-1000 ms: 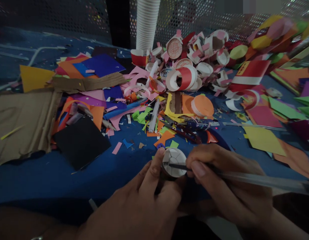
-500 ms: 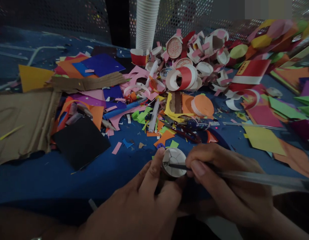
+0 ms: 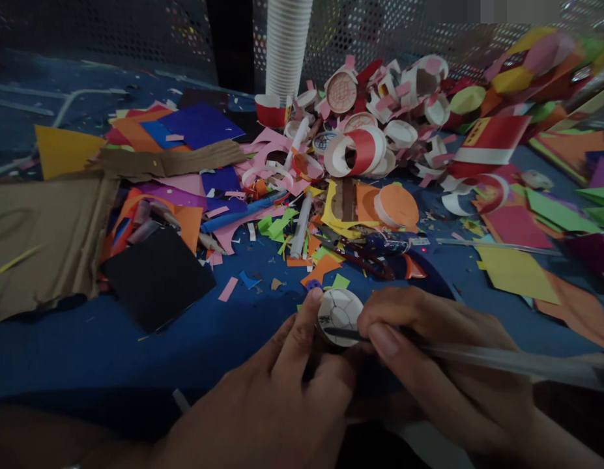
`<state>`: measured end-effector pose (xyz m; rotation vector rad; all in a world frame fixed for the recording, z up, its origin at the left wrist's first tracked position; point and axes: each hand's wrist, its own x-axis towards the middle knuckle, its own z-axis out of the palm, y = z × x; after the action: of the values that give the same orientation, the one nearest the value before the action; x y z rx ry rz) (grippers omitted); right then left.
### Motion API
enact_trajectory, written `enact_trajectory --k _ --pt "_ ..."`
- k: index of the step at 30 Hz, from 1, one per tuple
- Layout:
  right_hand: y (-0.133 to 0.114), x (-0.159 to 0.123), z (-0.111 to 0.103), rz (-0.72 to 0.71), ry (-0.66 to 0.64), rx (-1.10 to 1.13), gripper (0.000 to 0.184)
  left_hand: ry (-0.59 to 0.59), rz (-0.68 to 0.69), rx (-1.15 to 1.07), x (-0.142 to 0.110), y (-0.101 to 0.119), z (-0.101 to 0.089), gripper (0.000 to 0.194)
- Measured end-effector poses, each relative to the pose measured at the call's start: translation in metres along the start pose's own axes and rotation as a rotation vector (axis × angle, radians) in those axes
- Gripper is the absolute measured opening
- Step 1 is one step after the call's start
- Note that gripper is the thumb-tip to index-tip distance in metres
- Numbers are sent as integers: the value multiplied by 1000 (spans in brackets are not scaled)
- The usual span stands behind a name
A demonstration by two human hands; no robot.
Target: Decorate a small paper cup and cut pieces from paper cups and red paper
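Note:
A small white paper cup piece (image 3: 345,305) shows its round base, with dark lines drawn like a web and a patch of dark scribble at the left. My left hand (image 3: 277,391) closes around it from below and left, the index fingertip at its upper left edge. A pen with a clear barrel (image 3: 497,359) is pinched in my right hand (image 3: 438,365). Its dark tip lies over the lower part of the round base; whether it touches cannot be told. Just above my left fingertip lies a small purple button-like piece (image 3: 312,284).
Scissors (image 3: 365,257) and paper scraps lie just beyond my hands. A heap of cut paper cups (image 3: 399,98) with pink tabs fills the back right, beside a tall stack of white cups (image 3: 288,52). Cardboard (image 3: 42,234) and a black paper square (image 3: 158,280) are at left.
The pen tip has moved a little down from the scribbled patch, and my right hand has tilted slightly with it. My left hand and the cup piece stay in place.

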<state>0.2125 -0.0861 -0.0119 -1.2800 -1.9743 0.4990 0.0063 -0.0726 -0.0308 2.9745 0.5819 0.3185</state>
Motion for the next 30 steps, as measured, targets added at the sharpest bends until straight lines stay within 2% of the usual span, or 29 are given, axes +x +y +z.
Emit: enact_trajectory --k 5,15,23,30 --pt "1 0 -5 7 -13 -41 18 15 -23 -10 -3 -3 -2 47" --pt "0 -1 -1 9 -8 -7 14 -17 -10 -49 -1 -1 0 50" --pt "2 -2 -5 24 -5 -32 15 -20 -69 -84 -5 -3 0 58" --pt "-2 0 -2 0 -17 11 15 4 -11 -40 -3 -1 0 45"
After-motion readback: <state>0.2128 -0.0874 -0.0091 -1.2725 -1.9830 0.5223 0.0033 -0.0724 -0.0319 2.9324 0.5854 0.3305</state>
